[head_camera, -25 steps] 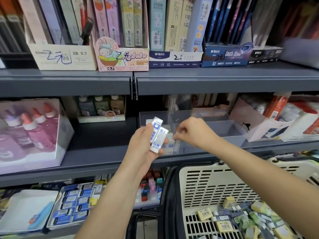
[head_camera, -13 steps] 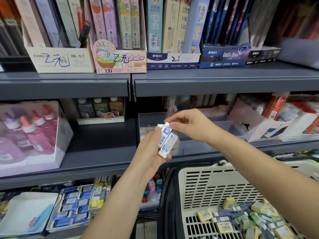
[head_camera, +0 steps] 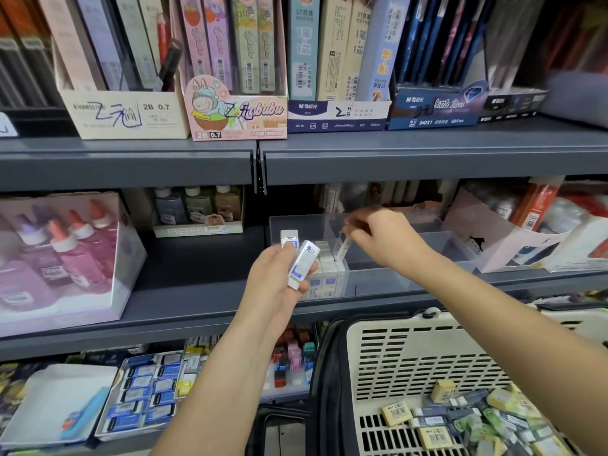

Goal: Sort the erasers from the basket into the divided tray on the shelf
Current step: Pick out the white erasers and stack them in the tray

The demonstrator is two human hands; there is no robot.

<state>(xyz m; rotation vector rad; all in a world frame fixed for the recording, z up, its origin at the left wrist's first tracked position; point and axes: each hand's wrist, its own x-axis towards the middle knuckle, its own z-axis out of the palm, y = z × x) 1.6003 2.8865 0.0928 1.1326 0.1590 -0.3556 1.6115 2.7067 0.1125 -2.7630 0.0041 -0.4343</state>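
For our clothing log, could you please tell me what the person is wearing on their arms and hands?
Nothing that shows. The left hand and right hand are bare, without gloves. The left forearm and right forearm are uncovered to the frame's edge: no sleeve, watch or bracelet. No ring shows on the left one; the right is too blurred to tell.

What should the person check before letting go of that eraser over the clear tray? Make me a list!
1. Right hand pinches the white-and-blue wrapped eraser: ok.
2. It is at the left compartment of the clear plastic divided tray, beside the matching white erasers in rows: ok.
3. It sits flat in the row: not ok, tilted.
4. Left hand grips two more white-and-blue erasers: ok.
5. Room left in that row: cannot tell.
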